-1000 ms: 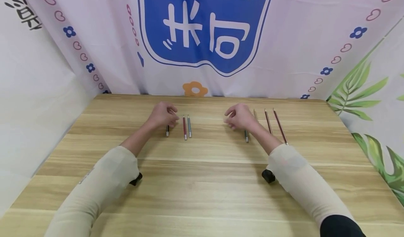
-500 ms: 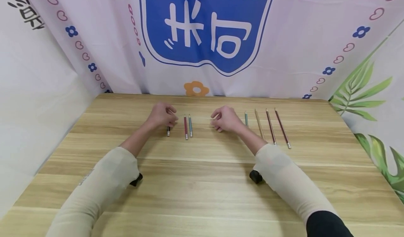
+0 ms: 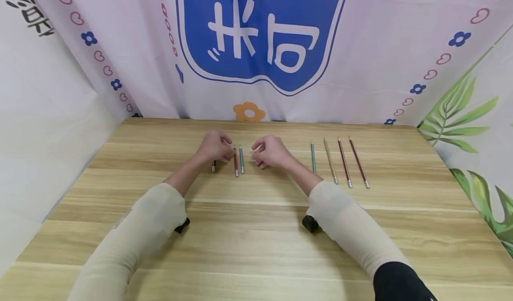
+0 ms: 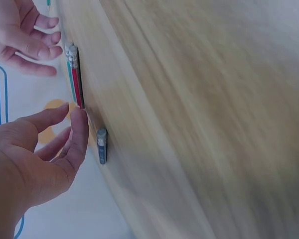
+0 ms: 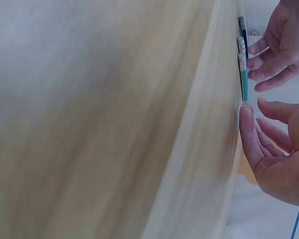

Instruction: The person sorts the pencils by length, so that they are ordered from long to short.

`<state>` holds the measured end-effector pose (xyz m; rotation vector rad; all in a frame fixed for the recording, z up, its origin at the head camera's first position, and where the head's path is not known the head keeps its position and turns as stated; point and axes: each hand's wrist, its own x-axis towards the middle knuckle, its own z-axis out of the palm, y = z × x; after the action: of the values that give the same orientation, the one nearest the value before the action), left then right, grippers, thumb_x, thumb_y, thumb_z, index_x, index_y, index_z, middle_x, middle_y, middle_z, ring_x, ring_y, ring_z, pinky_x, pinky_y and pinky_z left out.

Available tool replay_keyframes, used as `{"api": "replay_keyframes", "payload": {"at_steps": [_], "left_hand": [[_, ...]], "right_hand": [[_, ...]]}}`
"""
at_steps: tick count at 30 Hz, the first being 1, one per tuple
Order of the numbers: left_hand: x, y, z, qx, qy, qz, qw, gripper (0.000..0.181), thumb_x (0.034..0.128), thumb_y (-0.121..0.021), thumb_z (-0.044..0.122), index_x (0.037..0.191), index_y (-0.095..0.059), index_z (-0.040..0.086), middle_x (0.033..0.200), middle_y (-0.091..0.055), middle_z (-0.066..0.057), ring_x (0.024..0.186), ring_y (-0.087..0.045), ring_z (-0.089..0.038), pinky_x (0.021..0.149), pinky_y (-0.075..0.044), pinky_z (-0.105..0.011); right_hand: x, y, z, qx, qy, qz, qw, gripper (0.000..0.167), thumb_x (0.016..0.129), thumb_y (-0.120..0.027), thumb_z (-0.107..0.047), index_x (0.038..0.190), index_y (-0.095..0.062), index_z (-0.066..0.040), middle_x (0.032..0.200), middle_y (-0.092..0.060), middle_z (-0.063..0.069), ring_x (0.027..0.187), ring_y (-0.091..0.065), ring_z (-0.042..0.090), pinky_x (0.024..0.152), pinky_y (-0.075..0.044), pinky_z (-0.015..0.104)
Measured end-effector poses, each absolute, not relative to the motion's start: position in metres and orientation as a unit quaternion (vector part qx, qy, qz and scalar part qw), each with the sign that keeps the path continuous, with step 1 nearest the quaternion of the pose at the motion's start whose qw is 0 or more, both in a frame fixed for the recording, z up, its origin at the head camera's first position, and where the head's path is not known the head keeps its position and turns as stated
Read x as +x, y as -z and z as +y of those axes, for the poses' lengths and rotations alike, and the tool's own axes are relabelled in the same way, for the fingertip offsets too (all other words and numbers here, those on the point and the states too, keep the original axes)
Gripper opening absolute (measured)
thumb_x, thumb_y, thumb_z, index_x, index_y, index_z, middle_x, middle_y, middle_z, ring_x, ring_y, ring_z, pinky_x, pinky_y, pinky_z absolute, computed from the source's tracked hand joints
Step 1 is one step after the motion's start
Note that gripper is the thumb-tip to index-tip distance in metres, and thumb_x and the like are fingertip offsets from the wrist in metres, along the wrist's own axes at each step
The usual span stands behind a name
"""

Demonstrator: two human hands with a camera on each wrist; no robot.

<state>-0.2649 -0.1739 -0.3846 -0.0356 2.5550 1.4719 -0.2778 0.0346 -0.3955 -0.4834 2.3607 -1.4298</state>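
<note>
A red pencil point(image 3: 235, 162) and a blue pencil point(image 3: 242, 160) lie side by side on the wooden table, between the hands. My left hand point(image 3: 215, 147) hovers just left of them, thumb and fingers apart, holding nothing. It hides most of a black pencil point(image 3: 213, 167), whose eraser end shows below it. To the right of the blue pencil is my right hand point(image 3: 270, 151), its fingers loosely bent and empty. In the left wrist view, the red pencil point(image 4: 75, 82) lies beyond the left fingertips. The right wrist view shows a teal-looking pencil point(image 5: 244, 82) near the right fingertips.
Farther right lie a teal pencil point(image 3: 313, 156), a natural-wood-coloured pencil point(image 3: 330, 160) and two dark red pencils, one point(image 3: 344, 162) left of the other point(image 3: 358, 162). A printed curtain point(image 3: 360, 69) hangs behind the table's point(image 3: 248, 247) far edge.
My right hand has moved left, away from the right-hand row of pencils, uncovering the teal one, to near the blue pencil. The left hand has shifted slightly right toward the red pencil.
</note>
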Motion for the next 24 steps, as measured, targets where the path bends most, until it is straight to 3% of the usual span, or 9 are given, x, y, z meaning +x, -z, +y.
{"api": "replay_keyframes", "payload": {"at_steps": [14,24], "left_hand": [[-0.265,0.380,-0.174,-0.029,-0.494,0.864,0.093,0.037,0.0943,-0.067,-0.007,0.128,-0.056,-0.018,0.109,-0.068,-0.034,0.070,-0.070,-0.023,0.062,-0.066,-0.027],[-0.263,0.378,-0.182,-0.026,-0.489,0.868,0.081,0.035,0.0959,-0.067,-0.003,0.127,-0.058,-0.017,0.107,-0.070,-0.033,0.062,-0.070,-0.016,0.066,-0.067,-0.032]], "right_hand": [[-0.277,0.392,0.011,-0.166,0.513,0.825,0.170,0.028,0.091,-0.071,0.006,0.118,-0.065,0.012,0.086,-0.071,0.021,0.063,-0.069,0.021,0.060,-0.067,0.032],[-0.277,0.393,-0.009,-0.170,0.496,0.837,0.159,0.027,0.091,-0.075,0.003,0.115,-0.067,0.012,0.083,-0.073,0.019,0.057,-0.066,0.017,0.057,-0.065,0.031]]}}
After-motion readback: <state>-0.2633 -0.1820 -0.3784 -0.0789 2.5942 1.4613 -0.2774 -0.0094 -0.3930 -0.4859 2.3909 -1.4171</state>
